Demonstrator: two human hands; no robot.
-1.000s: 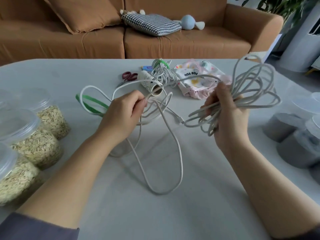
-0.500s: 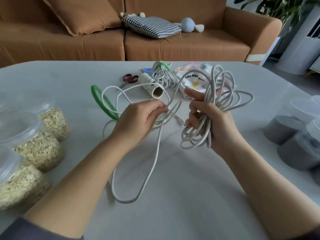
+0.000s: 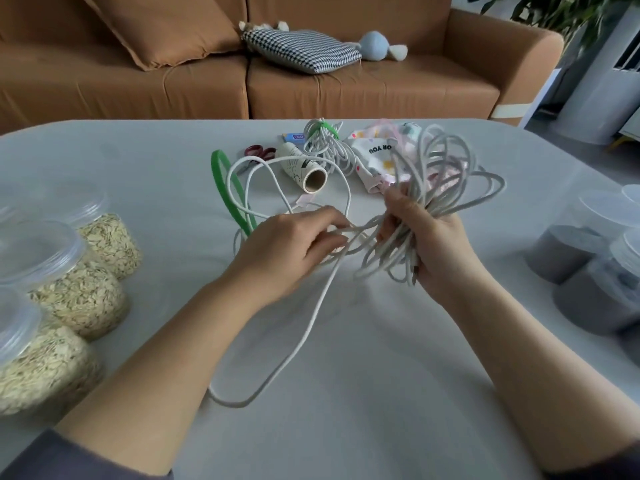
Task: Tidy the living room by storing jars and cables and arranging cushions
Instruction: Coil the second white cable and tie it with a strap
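Observation:
My right hand (image 3: 433, 244) grips a bundle of looped white cable (image 3: 446, 174) above the grey table (image 3: 346, 393). My left hand (image 3: 291, 251) pinches the loose run of the same cable just left of the bundle. A slack length trails down over the table toward me and loops back. A green strap (image 3: 225, 188) lies under the cable's far loops. Behind it sits a second cable coil (image 3: 323, 140) bound with a green tie. Jars of oats (image 3: 79, 289) stand at the left and jars of grey powder (image 3: 568, 254) at the right.
A cardboard tube (image 3: 306, 169), red scissors (image 3: 258, 152), a small blue box (image 3: 293, 137) and a patterned cloth pouch (image 3: 377, 157) lie at the table's far side. On the brown sofa (image 3: 381, 81) rest a brown cushion (image 3: 166, 26), a checked cushion (image 3: 299, 50) and a blue soft toy (image 3: 375, 46).
My hands have come together at the table's middle. The bundle in my right hand has swung upright and gained a loop, and the slack loop on the table has shifted left and shortened.

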